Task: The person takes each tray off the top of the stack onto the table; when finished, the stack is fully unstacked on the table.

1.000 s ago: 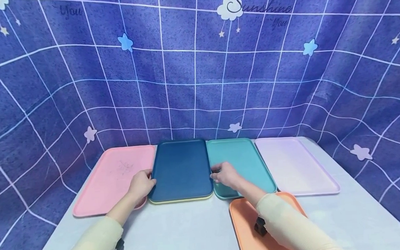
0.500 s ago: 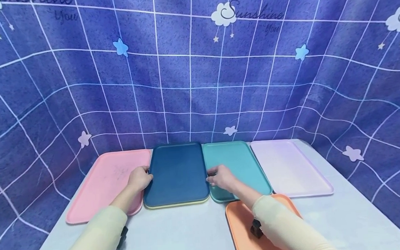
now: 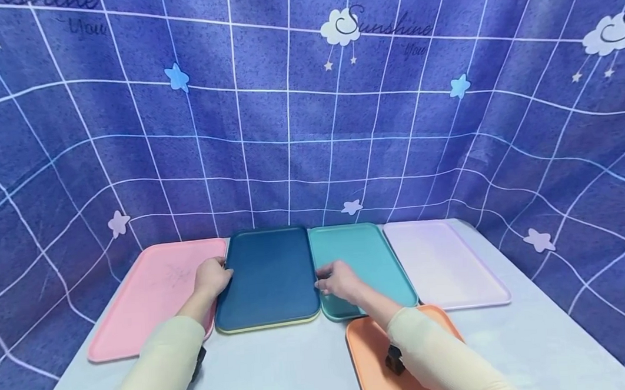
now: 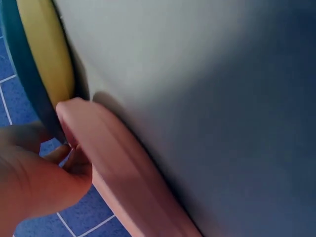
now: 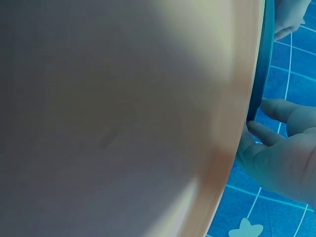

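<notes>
A dark blue tray (image 3: 272, 285) lies on the table, with a yellow tray (image 3: 268, 325) showing as a thin rim beneath its front edge. My left hand (image 3: 211, 280) pinches the left rim of the blue tray, above the edge of a pink tray (image 3: 153, 291). At the opposite rim my right hand (image 3: 340, 282) pinches the blue tray, over a teal tray (image 3: 366, 257). The left wrist view shows the yellow tray (image 4: 47, 49) directly under the blue one, beside the pink rim. In the right wrist view, thumb and fingers meet at the tray's edge.
A pale lilac tray (image 3: 446, 264) lies at the far right of the row. An orange tray (image 3: 369, 357) sits nearer the front, partly under my right forearm. Behind the table (image 3: 279, 367) hangs a blue gridded curtain (image 3: 266, 121).
The head view has shifted, so the whole scene sits further left and a little lower. Both hands stay at the blue tray's sides; the trays keep their places.
</notes>
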The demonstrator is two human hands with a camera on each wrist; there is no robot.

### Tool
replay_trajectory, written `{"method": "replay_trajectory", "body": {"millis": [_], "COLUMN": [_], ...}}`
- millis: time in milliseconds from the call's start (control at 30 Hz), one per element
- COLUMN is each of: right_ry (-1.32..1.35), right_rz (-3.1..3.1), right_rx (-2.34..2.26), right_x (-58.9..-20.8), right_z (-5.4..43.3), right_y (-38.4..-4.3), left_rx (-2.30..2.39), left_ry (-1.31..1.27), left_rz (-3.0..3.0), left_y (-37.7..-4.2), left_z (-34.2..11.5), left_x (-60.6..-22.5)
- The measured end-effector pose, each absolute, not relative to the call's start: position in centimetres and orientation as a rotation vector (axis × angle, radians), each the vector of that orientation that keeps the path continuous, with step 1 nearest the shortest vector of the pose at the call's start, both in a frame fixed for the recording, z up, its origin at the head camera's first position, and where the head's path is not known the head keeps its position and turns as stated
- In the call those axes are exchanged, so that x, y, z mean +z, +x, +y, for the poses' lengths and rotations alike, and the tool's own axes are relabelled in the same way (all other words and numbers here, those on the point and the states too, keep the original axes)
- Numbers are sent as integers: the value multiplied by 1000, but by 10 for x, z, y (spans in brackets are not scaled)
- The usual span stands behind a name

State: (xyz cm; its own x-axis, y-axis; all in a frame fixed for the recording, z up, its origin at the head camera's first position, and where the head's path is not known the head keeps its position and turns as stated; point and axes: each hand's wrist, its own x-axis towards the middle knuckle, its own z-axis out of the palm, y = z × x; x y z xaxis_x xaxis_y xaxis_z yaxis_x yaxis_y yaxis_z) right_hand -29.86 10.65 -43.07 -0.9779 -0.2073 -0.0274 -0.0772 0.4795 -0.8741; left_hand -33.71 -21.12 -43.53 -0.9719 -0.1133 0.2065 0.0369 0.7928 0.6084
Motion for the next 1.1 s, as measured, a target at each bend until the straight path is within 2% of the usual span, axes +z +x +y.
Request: {"method": "replay_trajectory", "body": {"millis": [533,1100], "right_ry": [-249,-283], "right_rz": [2560,2579], "right_rx": [-1531,-1531], "right_x": [-433,-431], "right_z": [106,108], "right_y": [-296,-299], "left_rx": [-832,-999], "left_ry": [139,245], "left_rz": [-2723,-2672], "left_y": [-339,-336], "left_z": [-208,-226], "left_x": [-439,-427]}}
